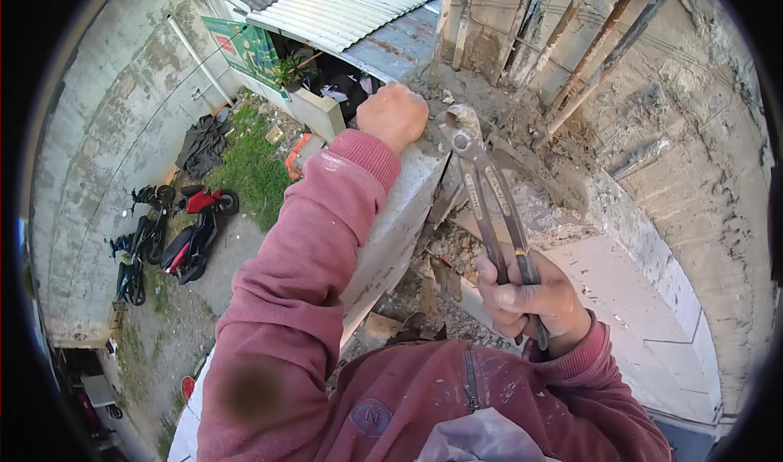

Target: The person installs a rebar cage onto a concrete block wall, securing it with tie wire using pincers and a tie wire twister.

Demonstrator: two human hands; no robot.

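Observation:
My right hand (538, 299) is wrapped round the handles of a pair of metal pincers (481, 193), held upright in front of my chest. The pincers' jaws point up and away from me, and the two handles lie fairly close together. My left hand (393, 118) is stretched forward in a fist at the far end of a pale block wall (398, 209). Its fingertips are turned away, so whatever it grips there, if anything, is hidden. Grey mortar (534, 148) covers the ledge beyond the pincers.
Upright rods and boards (563, 62) stand at the far right beside rough concrete. Broken rubble (444, 274) lies between the block walls. Far below on the left are parked motorcycles (196, 229) and grass (249, 164). A corrugated roof (359, 9) is ahead.

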